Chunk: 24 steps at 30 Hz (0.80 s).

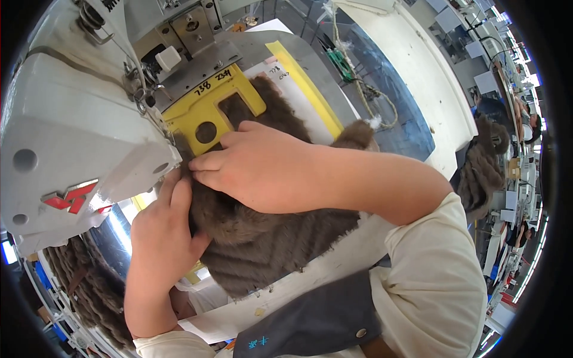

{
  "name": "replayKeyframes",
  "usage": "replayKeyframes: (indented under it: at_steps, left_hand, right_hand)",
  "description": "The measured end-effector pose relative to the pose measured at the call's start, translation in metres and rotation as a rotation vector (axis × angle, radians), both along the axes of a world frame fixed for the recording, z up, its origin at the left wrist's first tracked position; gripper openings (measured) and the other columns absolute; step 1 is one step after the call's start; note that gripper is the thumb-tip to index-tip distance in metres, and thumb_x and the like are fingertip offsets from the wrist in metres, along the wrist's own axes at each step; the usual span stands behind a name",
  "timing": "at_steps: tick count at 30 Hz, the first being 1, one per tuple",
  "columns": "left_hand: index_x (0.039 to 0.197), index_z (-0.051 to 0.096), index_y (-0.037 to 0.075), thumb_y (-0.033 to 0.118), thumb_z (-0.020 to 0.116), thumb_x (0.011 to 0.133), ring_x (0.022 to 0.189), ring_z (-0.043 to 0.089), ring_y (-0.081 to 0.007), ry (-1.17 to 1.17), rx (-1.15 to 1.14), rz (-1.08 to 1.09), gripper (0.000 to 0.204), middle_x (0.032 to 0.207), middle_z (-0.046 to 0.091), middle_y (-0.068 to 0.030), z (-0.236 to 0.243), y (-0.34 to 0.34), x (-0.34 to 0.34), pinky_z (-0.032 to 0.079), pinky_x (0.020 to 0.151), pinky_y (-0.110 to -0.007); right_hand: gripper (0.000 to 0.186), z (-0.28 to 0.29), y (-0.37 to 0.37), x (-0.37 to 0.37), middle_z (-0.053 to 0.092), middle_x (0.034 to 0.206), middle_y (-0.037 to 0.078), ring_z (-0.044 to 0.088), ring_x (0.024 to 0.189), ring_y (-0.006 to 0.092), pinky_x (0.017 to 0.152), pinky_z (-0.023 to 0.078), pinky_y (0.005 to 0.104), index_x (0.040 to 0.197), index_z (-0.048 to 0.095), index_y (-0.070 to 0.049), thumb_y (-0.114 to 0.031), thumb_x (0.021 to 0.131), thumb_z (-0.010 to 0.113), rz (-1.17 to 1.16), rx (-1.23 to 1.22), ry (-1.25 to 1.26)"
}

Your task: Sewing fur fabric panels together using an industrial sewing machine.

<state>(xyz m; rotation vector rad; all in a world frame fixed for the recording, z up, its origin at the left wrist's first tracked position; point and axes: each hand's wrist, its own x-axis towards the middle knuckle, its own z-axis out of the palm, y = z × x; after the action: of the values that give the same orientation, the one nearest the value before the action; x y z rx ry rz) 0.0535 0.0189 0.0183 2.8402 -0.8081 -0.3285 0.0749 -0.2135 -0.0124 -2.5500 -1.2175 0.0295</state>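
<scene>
Brown fur panel (280, 244) lies immediately right of the white sewing machine head (83, 131), its near left edge running in toward the lower tip of that head. Ribbed furrows cross the panel's lower part, and its lower right edge is ragged.

Left hand (164, 230): just beside the head's lower tip, fingers pointing up toward it, thumb spread against the panel. Contact with the fur is seen; the fingertips are partly hidden, so whether they pinch it cannot be determined.

Right hand (256, 164): on the fur, just right of the head's tip, fingers bent and directed toward it. Whether it grasps the pile or only presses cannot be told.

Yellow flat template (206, 106), black handwritten marks on its face, sits beyond the head's tip, to its upper right; brown fur shows through its round hole and its squared cutout. Farther right of the head are a yellow strip (304, 89), green-handled thread snips (339, 62) and a pale cord (361, 89). Below the head, at lower left, hang dark brown fur pieces (89, 286).
</scene>
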Motion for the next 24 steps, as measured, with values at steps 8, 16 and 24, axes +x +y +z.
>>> replayKeyframes:
  at_steps: [8,16,24]
  left_hand:
    - [0.126,0.053,-0.001,0.01,0.078,0.061,0.087,0.072,-0.0384,0.021,0.008,-0.046,0.07,0.149,0.053,-0.0235,0.006,0.005,-0.005,0.059,0.07,-0.044]
    - [0.128,0.054,-0.002,0.014,0.085,0.057,0.085,0.073,-0.0379,0.09,0.011,-0.099,0.079,0.152,0.05,-0.0245,0.009,-0.002,-0.01,0.06,0.072,-0.042]
    - [0.132,0.053,-0.002,0.016,0.086,0.057,0.086,0.073,-0.037,0.084,0.012,-0.095,0.083,0.153,0.051,-0.024,0.01,-0.006,-0.01,0.06,0.073,-0.041]
  right_hand:
    - [0.041,0.012,0.003,-0.009,0.065,0.136,0.001,0.065,0.099,0.0237,0.083,0.049,0.0381,0.129,0.065,-0.007,-0.016,0.089,0.059,0.026,-0.031,0.064]
    - [0.036,0.018,-0.005,-0.014,0.066,0.132,0.004,0.066,0.096,0.0258,0.081,0.051,0.0401,0.122,0.066,-0.005,-0.015,0.089,0.058,0.041,-0.022,0.147]
    - [0.023,0.016,-0.005,-0.013,0.067,0.118,0.008,0.067,0.093,0.0286,0.082,0.052,0.0429,0.106,0.067,-0.002,-0.019,0.092,0.059,0.048,-0.041,0.188]
